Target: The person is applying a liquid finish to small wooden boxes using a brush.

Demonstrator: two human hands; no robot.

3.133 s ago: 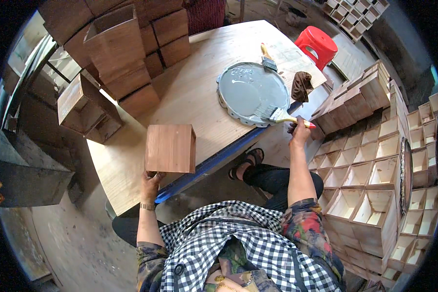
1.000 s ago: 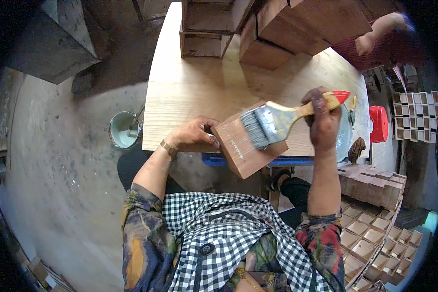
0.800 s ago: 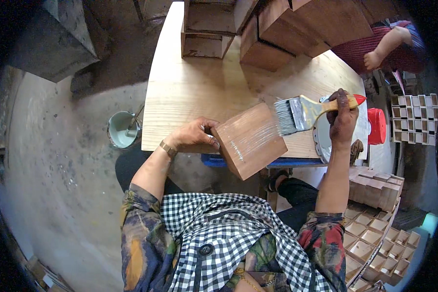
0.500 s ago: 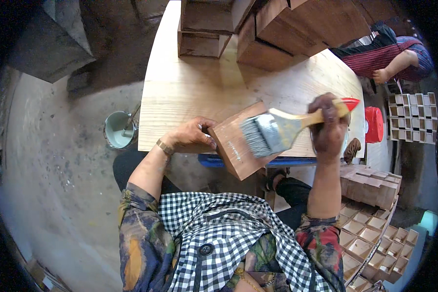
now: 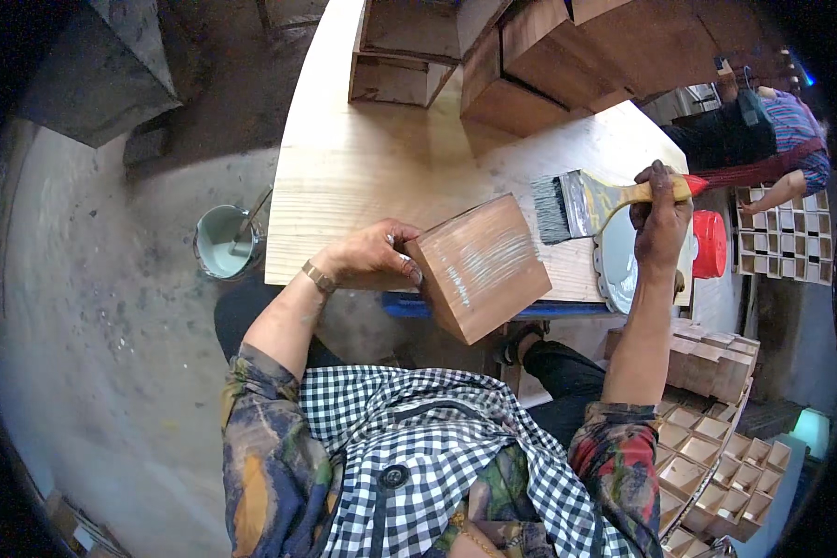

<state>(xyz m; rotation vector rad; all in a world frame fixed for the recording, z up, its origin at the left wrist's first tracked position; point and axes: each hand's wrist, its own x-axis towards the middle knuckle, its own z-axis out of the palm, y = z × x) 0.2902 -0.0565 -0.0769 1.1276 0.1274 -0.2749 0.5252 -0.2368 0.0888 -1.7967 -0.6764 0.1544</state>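
Observation:
My left hand (image 5: 378, 254) grips the left edge of a brown wooden box (image 5: 488, 279), which is tilted over the near edge of the table. Pale streaks of paint mark the box's upper face. My right hand (image 5: 660, 214) is closed round the yellow handle of a wide paintbrush (image 5: 591, 203) with a red end. Its bristles point left and hang just off the box's upper right corner, apart from it. Partly behind my right forearm, a white dish of pale paint (image 5: 617, 260) stands on the table.
Brown wooden boxes (image 5: 530, 74) are stacked at the table's (image 5: 344, 177) far side. A bucket of pale paint (image 5: 223, 244) with a stick in it stands on the floor at left. At right are a red container (image 5: 710, 244), trays of small boxes (image 5: 684, 456) and another person (image 5: 790, 139).
My right hand has moved the paintbrush right and up, off the box. White streaks now show on the box's face, and the paint dish has come into sight. The other person has shifted.

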